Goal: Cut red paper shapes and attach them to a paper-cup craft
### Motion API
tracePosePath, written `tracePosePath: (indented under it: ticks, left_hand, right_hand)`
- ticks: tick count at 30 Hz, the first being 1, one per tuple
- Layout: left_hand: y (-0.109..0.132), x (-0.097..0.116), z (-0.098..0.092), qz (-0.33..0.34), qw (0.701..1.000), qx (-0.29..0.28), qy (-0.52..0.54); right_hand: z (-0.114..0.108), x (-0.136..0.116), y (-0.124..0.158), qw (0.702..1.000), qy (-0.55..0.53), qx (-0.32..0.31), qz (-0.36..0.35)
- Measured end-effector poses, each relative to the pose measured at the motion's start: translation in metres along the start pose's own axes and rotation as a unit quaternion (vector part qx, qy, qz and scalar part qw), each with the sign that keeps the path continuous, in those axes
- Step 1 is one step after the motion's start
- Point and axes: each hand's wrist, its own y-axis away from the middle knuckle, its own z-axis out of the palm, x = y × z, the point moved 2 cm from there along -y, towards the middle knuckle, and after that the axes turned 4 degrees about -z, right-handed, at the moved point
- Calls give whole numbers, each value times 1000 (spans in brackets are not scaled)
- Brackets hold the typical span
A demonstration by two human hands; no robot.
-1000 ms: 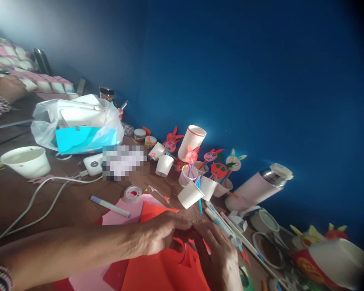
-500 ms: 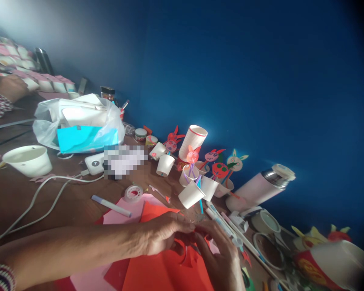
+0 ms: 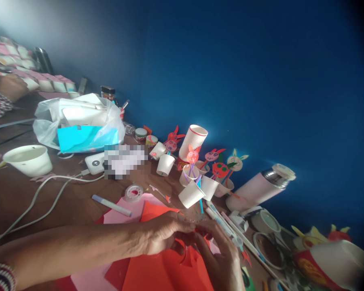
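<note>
My left hand (image 3: 165, 233) reaches in from the left, its thumb and fingers closed in a pinch on a small piece of red paper (image 3: 182, 247). My right hand (image 3: 223, 252) meets it from the right, fingers bent around the same paper. The fingertips touch, so much of the piece is hidden. Under both hands lies a large red paper sheet (image 3: 164, 273), over pink paper (image 3: 92, 275). A clear tape roll (image 3: 134, 193) and a capped marker (image 3: 111, 205) rest beyond my left forearm.
Paper cups with straw-mounted animal faces (image 3: 212, 155) stand by the blue wall, beside a stack of cups (image 3: 193, 141). A pink thermos (image 3: 261, 188) leans right. Left are a plastic bag (image 3: 45, 121), a white bowl (image 3: 28, 161) and cables. A co-worker's hand (image 3: 12, 87) shows far left.
</note>
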Motion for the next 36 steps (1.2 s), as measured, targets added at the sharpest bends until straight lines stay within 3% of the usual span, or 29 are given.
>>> tracePosePath:
  ticks: [3, 7, 21, 36]
  left_hand:
    - [0, 2, 1, 0, 1000, -4, -6]
    - [0, 2, 1, -16, 999, 31, 8]
    - [2, 4, 4, 16, 999, 32, 37]
    - [0, 1, 1, 15, 999, 18, 45]
  right_hand:
    - [0, 0, 0, 1000, 9, 6, -13]
    - [2, 0, 1, 1000, -3, 9, -7]
    - [3, 5, 2, 996, -32, -9, 79]
    - [0, 1, -1, 998, -41, 7, 45]
